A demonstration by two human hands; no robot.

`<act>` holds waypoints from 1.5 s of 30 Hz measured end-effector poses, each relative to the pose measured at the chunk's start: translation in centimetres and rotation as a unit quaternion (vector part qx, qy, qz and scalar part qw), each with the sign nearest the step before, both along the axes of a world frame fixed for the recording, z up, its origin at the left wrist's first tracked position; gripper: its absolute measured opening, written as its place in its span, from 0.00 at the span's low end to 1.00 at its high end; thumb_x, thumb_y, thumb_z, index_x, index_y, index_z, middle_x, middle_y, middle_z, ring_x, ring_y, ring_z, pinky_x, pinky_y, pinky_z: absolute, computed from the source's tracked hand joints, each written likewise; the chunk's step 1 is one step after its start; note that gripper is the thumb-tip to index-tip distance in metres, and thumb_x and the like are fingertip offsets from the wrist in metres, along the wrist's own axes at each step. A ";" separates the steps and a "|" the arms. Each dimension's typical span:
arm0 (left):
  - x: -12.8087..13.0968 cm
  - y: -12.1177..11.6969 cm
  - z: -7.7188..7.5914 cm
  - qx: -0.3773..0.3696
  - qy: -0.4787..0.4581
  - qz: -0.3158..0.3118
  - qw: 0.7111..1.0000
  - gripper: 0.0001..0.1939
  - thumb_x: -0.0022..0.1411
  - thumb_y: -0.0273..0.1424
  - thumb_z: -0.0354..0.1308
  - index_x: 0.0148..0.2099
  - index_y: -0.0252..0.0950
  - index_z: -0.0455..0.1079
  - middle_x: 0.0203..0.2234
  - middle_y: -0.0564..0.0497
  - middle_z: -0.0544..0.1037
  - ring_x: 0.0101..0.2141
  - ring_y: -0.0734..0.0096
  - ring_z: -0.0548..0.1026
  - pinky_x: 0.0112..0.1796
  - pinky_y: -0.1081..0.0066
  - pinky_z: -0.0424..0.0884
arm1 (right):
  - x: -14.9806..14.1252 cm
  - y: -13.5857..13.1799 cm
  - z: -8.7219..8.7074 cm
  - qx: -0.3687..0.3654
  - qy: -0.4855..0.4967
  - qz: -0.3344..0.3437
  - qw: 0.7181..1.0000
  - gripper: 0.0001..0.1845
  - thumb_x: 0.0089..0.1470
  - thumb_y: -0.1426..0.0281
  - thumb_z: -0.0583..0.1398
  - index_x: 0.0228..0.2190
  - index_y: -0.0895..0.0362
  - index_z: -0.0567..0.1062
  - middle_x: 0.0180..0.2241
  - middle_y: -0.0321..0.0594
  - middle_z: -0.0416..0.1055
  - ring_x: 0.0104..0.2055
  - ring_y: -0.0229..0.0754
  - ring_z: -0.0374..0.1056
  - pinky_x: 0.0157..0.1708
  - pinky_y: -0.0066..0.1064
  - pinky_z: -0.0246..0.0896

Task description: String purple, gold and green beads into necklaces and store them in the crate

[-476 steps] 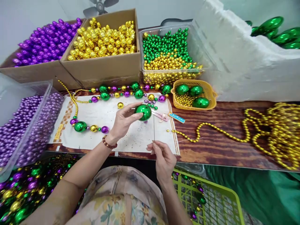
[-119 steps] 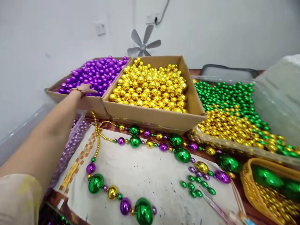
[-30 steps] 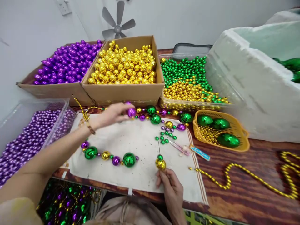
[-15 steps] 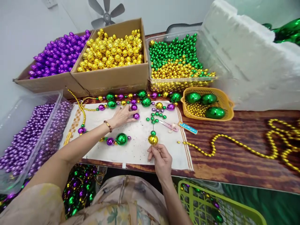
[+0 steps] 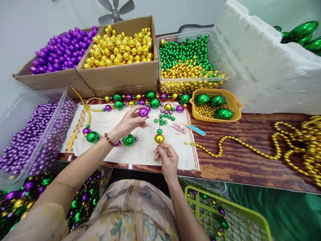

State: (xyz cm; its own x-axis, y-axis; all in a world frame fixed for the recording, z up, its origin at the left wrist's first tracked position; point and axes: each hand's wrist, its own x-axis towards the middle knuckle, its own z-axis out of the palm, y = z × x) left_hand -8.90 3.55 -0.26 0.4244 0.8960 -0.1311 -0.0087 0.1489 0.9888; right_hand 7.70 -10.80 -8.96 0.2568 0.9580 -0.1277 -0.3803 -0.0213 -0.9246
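My left hand (image 5: 129, 123) pinches a purple bead (image 5: 143, 112) above the white cloth (image 5: 105, 122). My right hand (image 5: 167, 160) is closed on a thin needle that stands upright with a gold bead (image 5: 159, 138) and a small green bead (image 5: 159, 131) threaded on it. A partly strung strand with a large green bead (image 5: 128, 140) trails left from the needle to another green bead (image 5: 92, 136). Loose small green beads (image 5: 165, 117) lie on the cloth beyond the needle.
Cardboard boxes of purple beads (image 5: 62, 50) and gold beads (image 5: 120, 45) stand at the back, beside a clear tub of green and gold beads (image 5: 188, 62). A yellow basket (image 5: 235, 105) holds big green beads. A clear bin (image 5: 32, 134) of lilac beads sits left. Gold strands (image 5: 296, 144) lie right.
My left hand has lifted the purple bead off the cloth and brought it a little toward me. The right hand still holds the needle upright with the gold and green beads.
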 end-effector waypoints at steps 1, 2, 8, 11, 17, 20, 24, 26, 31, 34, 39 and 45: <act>0.4 -0.7 0.3 -0.050 -0.051 -0.002 0.997 0.29 0.57 0.29 0.68 0.60 0.44 0.68 0.46 0.48 0.78 0.33 0.73 0.80 0.37 0.69 0.77 | 0.0 -0.1 0.1 0.002 -0.006 0.001 1.000 0.14 0.55 0.60 0.66 0.32 0.57 0.71 0.25 0.34 0.73 0.19 0.33 0.65 0.21 0.25 0.61; 0.8 -1.4 0.6 -0.090 -0.092 0.000 0.992 0.29 0.54 0.26 0.68 0.58 0.45 0.69 0.46 0.48 0.78 0.35 0.73 0.81 0.39 0.71 0.77 | 0.0 -0.3 0.3 0.003 -0.013 0.003 1.000 0.13 0.55 0.60 0.65 0.32 0.57 0.71 0.25 0.34 0.73 0.19 0.33 0.65 0.22 0.26 0.62; 2.3 -4.2 0.0 -0.167 -0.193 0.025 0.967 0.18 0.66 0.40 0.62 0.56 0.42 0.75 0.48 0.44 0.79 0.44 0.65 0.81 0.46 0.65 0.79 | 0.5 -1.8 1.0 0.005 -0.042 0.000 0.999 0.11 0.58 0.61 0.64 0.33 0.56 0.72 0.25 0.34 0.73 0.21 0.34 0.67 0.24 0.27 0.65; 2.6 -5.1 -1.0 -0.097 -0.187 0.032 0.977 0.19 0.66 0.42 0.63 0.58 0.45 0.74 0.46 0.46 0.79 0.45 0.63 0.82 0.53 0.58 0.77 | 0.8 -2.5 1.1 0.006 -0.058 -0.007 0.998 0.11 0.59 0.61 0.63 0.34 0.56 0.71 0.25 0.34 0.74 0.22 0.35 0.68 0.25 0.27 0.66; 2.3 -6.4 -1.3 0.088 -0.099 0.073 0.989 0.19 0.62 0.34 0.68 0.56 0.46 0.76 0.50 0.49 0.75 0.50 0.65 0.79 0.58 0.60 0.72 | 0.8 -3.8 1.0 0.006 -0.080 -0.001 0.997 0.11 0.61 0.61 0.62 0.34 0.56 0.72 0.25 0.34 0.74 0.21 0.35 0.69 0.24 0.28 0.66; 2.2 -6.7 -0.8 0.142 -0.063 0.095 0.983 0.17 0.62 0.35 0.68 0.54 0.46 0.77 0.50 0.48 0.74 0.51 0.65 0.77 0.55 0.63 0.74 | 0.8 -4.2 0.9 0.009 -0.085 0.000 0.996 0.10 0.61 0.62 0.63 0.34 0.56 0.72 0.24 0.34 0.73 0.21 0.35 0.68 0.24 0.27 0.66; 2.1 -6.8 -0.6 0.207 -0.037 0.124 0.970 0.18 0.61 0.35 0.69 0.54 0.49 0.78 0.47 0.49 0.75 0.49 0.67 0.75 0.53 0.65 0.74 | 0.7 -4.7 0.7 0.013 -0.085 0.001 0.996 0.10 0.62 0.62 0.63 0.34 0.56 0.73 0.25 0.34 0.73 0.21 0.34 0.68 0.24 0.26 0.66; 2.1 -6.6 -0.6 0.217 -0.045 0.129 0.967 0.16 0.61 0.34 0.69 0.52 0.50 0.79 0.46 0.50 0.75 0.48 0.68 0.75 0.52 0.65 0.74 | 0.7 -4.9 0.7 0.017 -0.087 0.004 0.996 0.09 0.62 0.63 0.62 0.34 0.56 0.74 0.25 0.35 0.73 0.21 0.34 0.69 0.23 0.26 0.67; 2.2 -6.2 -0.3 0.152 -0.126 0.143 0.970 0.15 0.57 0.33 0.72 0.48 0.48 0.81 0.43 0.51 0.78 0.43 0.72 0.76 0.46 0.71 0.76 | 0.4 -5.5 0.5 0.034 -0.109 0.017 0.993 0.09 0.63 0.64 0.61 0.34 0.57 0.74 0.24 0.35 0.74 0.21 0.34 0.69 0.22 0.25 0.66; 2.4 -5.9 0.7 0.084 -0.180 0.153 0.968 0.15 0.54 0.34 0.74 0.46 0.47 0.82 0.39 0.52 0.80 0.39 0.75 0.77 0.42 0.73 0.76 | 0.2 -5.8 0.3 0.039 -0.121 0.031 0.991 0.09 0.64 0.65 0.61 0.34 0.57 0.74 0.24 0.35 0.74 0.21 0.34 0.69 0.22 0.25 0.66; 2.8 -6.0 2.3 0.013 -0.224 0.167 0.960 0.16 0.51 0.35 0.75 0.44 0.42 0.82 0.37 0.52 0.81 0.36 0.75 0.77 0.42 0.71 0.76 | -0.2 -5.8 -0.1 0.041 -0.130 0.044 0.990 0.09 0.65 0.65 0.60 0.34 0.57 0.75 0.24 0.34 0.73 0.21 0.33 0.69 0.24 0.25 0.67; 3.0 -6.3 2.7 -0.012 -0.244 0.159 0.957 0.16 0.50 0.35 0.75 0.43 0.42 0.82 0.37 0.52 0.80 0.37 0.74 0.78 0.40 0.72 0.75 | -0.5 -5.5 -0.1 0.039 -0.120 0.041 0.991 0.08 0.64 0.65 0.61 0.35 0.56 0.75 0.24 0.34 0.73 0.21 0.34 0.69 0.23 0.24 0.67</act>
